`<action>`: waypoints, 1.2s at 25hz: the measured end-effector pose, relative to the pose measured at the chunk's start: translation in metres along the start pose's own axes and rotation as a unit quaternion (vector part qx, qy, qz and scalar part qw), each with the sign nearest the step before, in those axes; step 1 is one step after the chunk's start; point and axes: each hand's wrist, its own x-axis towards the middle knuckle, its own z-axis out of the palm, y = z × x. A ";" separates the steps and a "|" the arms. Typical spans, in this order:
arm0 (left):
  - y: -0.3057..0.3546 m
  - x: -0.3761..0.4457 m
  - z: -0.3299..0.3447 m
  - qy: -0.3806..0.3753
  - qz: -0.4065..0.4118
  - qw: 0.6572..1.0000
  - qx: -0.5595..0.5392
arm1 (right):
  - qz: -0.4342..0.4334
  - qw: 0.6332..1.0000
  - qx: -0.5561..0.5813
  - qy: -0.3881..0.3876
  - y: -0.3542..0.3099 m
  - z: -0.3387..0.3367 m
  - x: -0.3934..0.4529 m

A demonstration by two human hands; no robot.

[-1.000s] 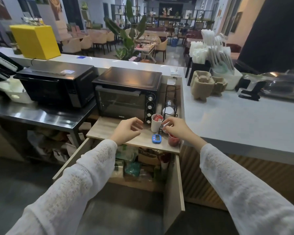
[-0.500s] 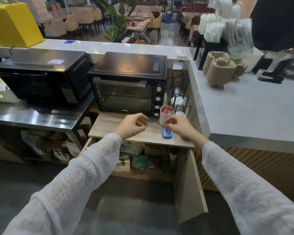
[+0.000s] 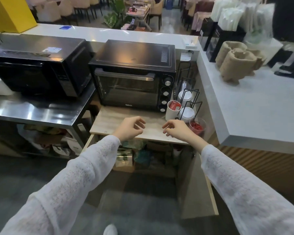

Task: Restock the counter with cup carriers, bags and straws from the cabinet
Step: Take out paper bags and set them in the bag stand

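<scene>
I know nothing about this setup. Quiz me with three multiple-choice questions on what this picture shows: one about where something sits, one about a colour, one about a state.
1. Where do the cup carriers stand?
A. On the grey counter at the right
B. On top of the toaster oven
C. Inside the cabinet

2. What colour is the big box at the top left?
A. Red
B. Yellow
C. Green

3. What are the left hand and right hand doing?
A. Both carry bags
B. One turns an oven knob
C. Both are loosely curled and hold nothing

Answers:
1. A: the brown pulp carriers stand on the counter in front of the straws.
2. B: it is plainly yellow.
3. C: both hands are over the wooden shelf, nothing visible in their fingers.
</scene>
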 end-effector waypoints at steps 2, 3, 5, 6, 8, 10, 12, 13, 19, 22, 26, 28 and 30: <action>-0.015 0.007 0.005 -0.007 -0.006 1.000 -0.002 | 0.008 1.000 -0.002 0.002 0.006 0.015 0.009; -0.023 0.011 0.009 -0.016 -0.007 1.000 0.001 | 0.009 1.000 -0.006 0.000 0.010 0.023 0.014; -0.039 0.021 0.020 -0.034 -0.004 0.999 0.005 | 0.015 1.000 -0.006 0.001 0.021 0.042 0.026; -0.047 0.028 0.027 -0.038 0.003 0.999 0.007 | 0.017 1.000 -0.006 0.006 0.027 0.052 0.032; -0.063 0.042 0.043 -0.040 0.019 0.999 0.006 | 0.018 1.000 -0.016 0.016 0.040 0.073 0.046; -0.088 0.055 0.064 -0.062 0.025 0.998 0.010 | 0.012 0.999 -0.027 0.017 0.054 0.098 0.064; -0.121 0.069 0.093 -0.096 0.029 0.994 0.031 | -0.003 0.999 -0.050 0.009 0.072 0.131 0.086; -0.138 0.075 0.109 -0.112 0.032 0.992 0.047 | -0.008 0.998 -0.060 0.005 0.084 0.147 0.097; -0.247 0.100 0.188 -0.144 0.021 0.987 0.074 | -0.030 0.997 -0.064 0.015 0.164 0.236 0.155; -0.293 0.119 0.218 -0.120 0.016 0.990 0.073 | -0.023 0.997 -0.071 0.036 0.209 0.276 0.186; -0.339 0.143 0.254 -0.048 -0.030 0.996 0.066 | 0.008 0.994 -0.084 0.066 0.257 0.314 0.221; -0.357 0.153 0.270 -0.026 -0.036 0.996 0.082 | 0.008 0.992 -0.104 0.071 0.275 0.324 0.235; -0.376 0.167 0.281 -0.018 0.008 0.996 0.086 | 0.002 0.993 -0.088 0.075 0.289 0.331 0.244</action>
